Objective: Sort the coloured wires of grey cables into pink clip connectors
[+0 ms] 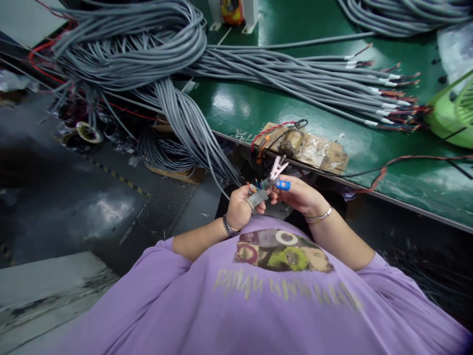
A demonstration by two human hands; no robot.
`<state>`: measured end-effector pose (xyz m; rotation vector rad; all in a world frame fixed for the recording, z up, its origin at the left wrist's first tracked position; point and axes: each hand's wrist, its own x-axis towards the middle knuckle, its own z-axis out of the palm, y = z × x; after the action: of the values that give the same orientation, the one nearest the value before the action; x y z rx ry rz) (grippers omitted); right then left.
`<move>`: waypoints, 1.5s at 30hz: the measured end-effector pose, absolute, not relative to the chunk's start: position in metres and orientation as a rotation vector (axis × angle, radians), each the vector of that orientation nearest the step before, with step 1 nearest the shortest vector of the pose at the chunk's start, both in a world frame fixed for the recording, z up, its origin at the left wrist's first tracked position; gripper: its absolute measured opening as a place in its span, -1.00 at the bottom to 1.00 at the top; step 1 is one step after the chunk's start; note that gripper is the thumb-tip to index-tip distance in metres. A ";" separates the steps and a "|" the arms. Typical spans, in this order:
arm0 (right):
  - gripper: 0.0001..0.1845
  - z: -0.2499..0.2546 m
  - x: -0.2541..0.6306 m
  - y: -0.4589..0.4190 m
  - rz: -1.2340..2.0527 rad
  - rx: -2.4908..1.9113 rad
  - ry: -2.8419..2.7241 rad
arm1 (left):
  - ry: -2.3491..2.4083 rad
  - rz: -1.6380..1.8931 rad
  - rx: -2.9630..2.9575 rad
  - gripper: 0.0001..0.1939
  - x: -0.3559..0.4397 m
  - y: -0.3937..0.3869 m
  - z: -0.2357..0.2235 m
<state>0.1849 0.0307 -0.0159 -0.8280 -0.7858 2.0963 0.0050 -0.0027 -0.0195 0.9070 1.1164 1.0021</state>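
My left hand [240, 206] is closed around the end of a grey cable [221, 172], whose stripped coloured wires [254, 186] fan out above my fist. A grey taped finger guard sits on my left index finger. My right hand [299, 195] is closed on a small pink cutting tool [277, 168], its tips pointing up beside the coloured wires. A blue guard [283, 185] covers a right fingertip. Both hands are held close together in front of my chest, just short of the green table's edge.
A green table [236, 106] carries a long bundle of grey cables [295, 74] with stripped ends at the right. A taped brown block [314, 150] with red and black leads lies near the edge. A green fan [456, 111] stands at right. More cable coils [129, 44] hang at left over the floor.
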 end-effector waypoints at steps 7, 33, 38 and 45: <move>-0.66 -0.015 0.179 0.031 1.975 -0.926 -0.894 | 1.125 0.858 0.998 -0.57 0.006 0.001 -0.007; -0.40 -0.018 0.158 0.050 1.692 -0.904 -0.558 | 1.044 0.922 0.919 -0.53 0.016 0.012 -0.005; -0.43 -0.022 0.156 0.049 1.633 -0.902 -0.540 | 1.039 0.854 0.918 -0.54 0.018 0.015 -0.010; -0.35 -0.021 0.161 0.045 1.808 -0.856 -0.452 | 1.048 0.891 0.919 -0.53 0.014 0.010 -0.011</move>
<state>0.1608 0.0446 -0.0211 -0.8558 -0.4516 1.8084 0.0138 0.0098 -0.0115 0.9191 1.0485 0.8908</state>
